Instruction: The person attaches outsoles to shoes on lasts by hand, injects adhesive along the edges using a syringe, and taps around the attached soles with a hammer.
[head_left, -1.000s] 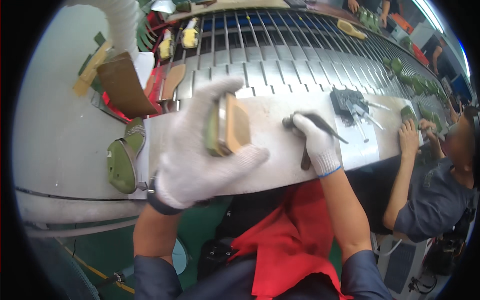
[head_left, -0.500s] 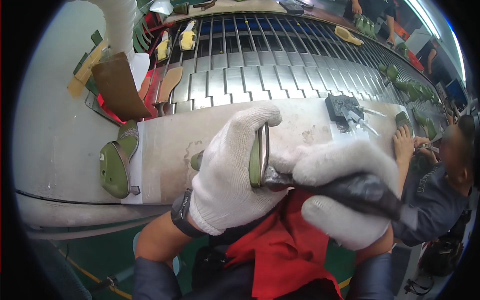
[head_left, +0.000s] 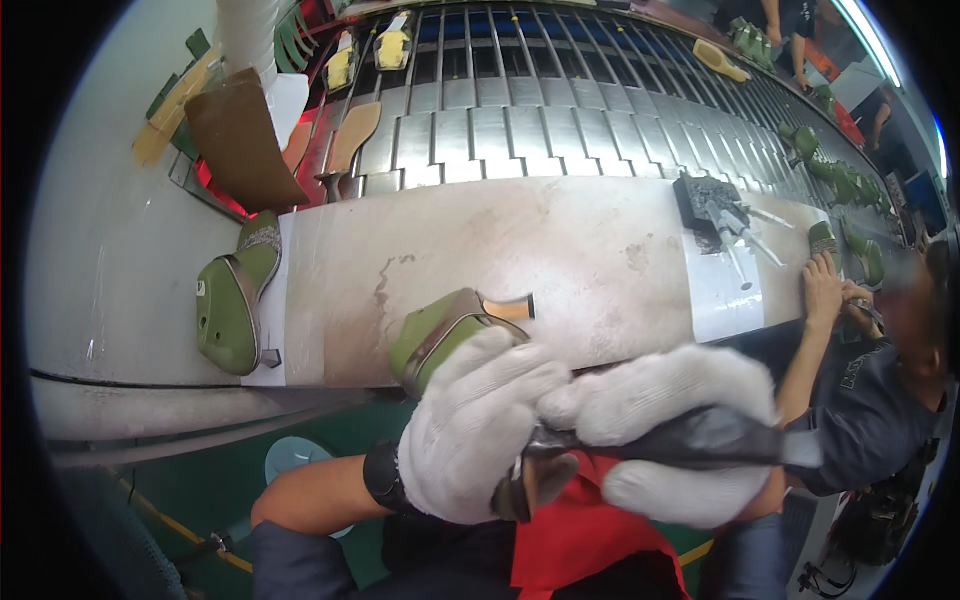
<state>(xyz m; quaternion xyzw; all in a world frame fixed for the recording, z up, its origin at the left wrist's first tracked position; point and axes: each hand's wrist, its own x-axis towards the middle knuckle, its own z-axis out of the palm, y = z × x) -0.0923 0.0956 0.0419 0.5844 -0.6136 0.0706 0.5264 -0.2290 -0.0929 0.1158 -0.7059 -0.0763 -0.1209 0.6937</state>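
Note:
My left hand [head_left: 470,430], in a white knit glove, is closed around a green heeled shoe [head_left: 432,335] at the table's near edge. The shoe's tan heel [head_left: 508,309] with a dark tip points right, and the glove covers its middle. My right hand [head_left: 680,390], gloved too, grips a dark, wrapped-handle tool [head_left: 710,438] with a pale rear end. Its shiny metal front meets the shoe beside my left fingers; the exact contact is hidden. Another green shoe [head_left: 228,315] lies on its side at the left.
Beyond the pale worktable [head_left: 580,235] runs a slatted metal conveyor [head_left: 500,140]. A black block [head_left: 708,205] with white-handled tools stands at the right. A co-worker's hand [head_left: 824,290] handles a green shoe there. A brown board [head_left: 240,140] leans by a white hose [head_left: 247,35].
The shoe has turned and come lower toward me, so its heel and green back now show. Both hands moved down a little, the tool staying in my right hand.

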